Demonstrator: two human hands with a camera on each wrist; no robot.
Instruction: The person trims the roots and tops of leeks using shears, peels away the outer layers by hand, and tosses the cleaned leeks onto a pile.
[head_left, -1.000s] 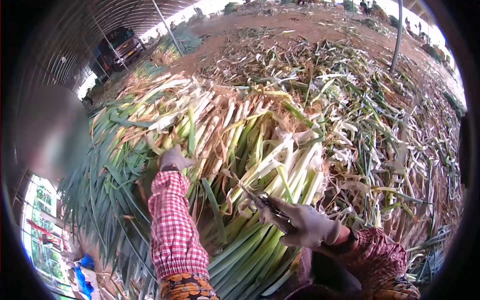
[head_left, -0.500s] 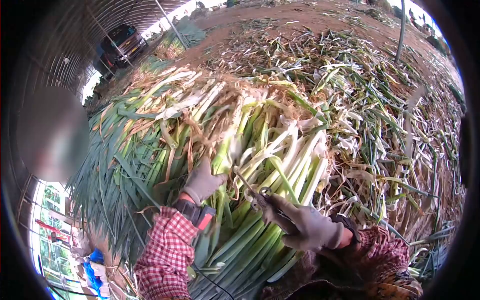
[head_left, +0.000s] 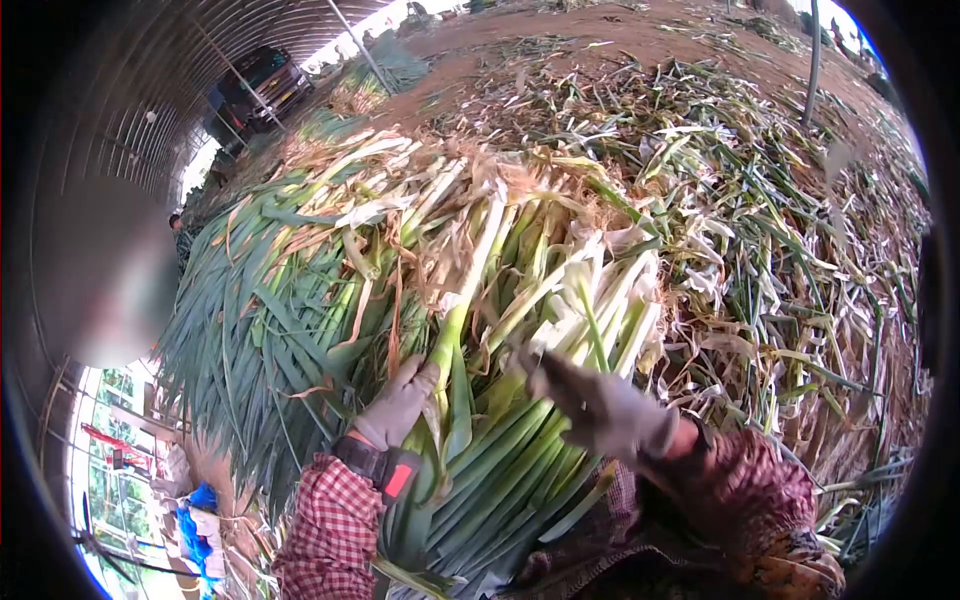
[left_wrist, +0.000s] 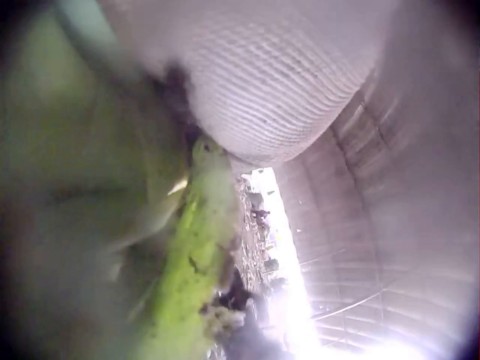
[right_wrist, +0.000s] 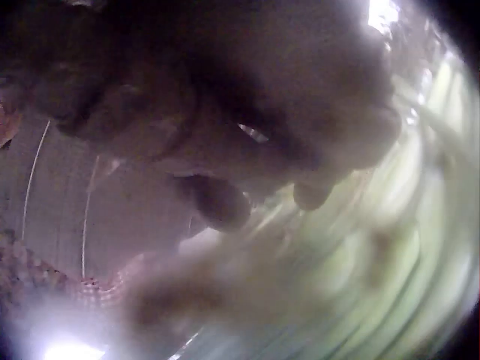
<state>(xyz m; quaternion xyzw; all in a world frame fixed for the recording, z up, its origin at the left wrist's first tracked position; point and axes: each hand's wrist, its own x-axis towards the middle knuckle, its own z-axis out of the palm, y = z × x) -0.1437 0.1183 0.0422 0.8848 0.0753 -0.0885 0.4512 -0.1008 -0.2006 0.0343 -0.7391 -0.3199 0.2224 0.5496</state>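
Note:
My gloved left hand (head_left: 398,405) pinches a large green onion (head_left: 456,322) by its green upper stem, its pale end pointing away from me. In the left wrist view the ribbed glove finger (left_wrist: 270,90) presses over the bright green stalk (left_wrist: 187,255). My gloved right hand (head_left: 615,412), blurred, is closed around a thin metal tool (head_left: 534,372) just right of that stalk. The tool's exact kind is smeared by motion. Beneath both hands lies a bundle of green onions (head_left: 510,490), white ends away and green leaves toward me.
A pile of uncut-looking green onions (head_left: 260,310) spreads to the left. Stripped leaves and peelings (head_left: 760,250) cover the ground at right. A metal pole (head_left: 812,70) stands at back right, a vehicle (head_left: 265,80) at back left. Blue cloth (head_left: 195,530) lies lower left.
My left hand has come from the left pile toward the middle, taken hold of a green onion and drawn it nearer. My right hand stayed close by and is now blurred.

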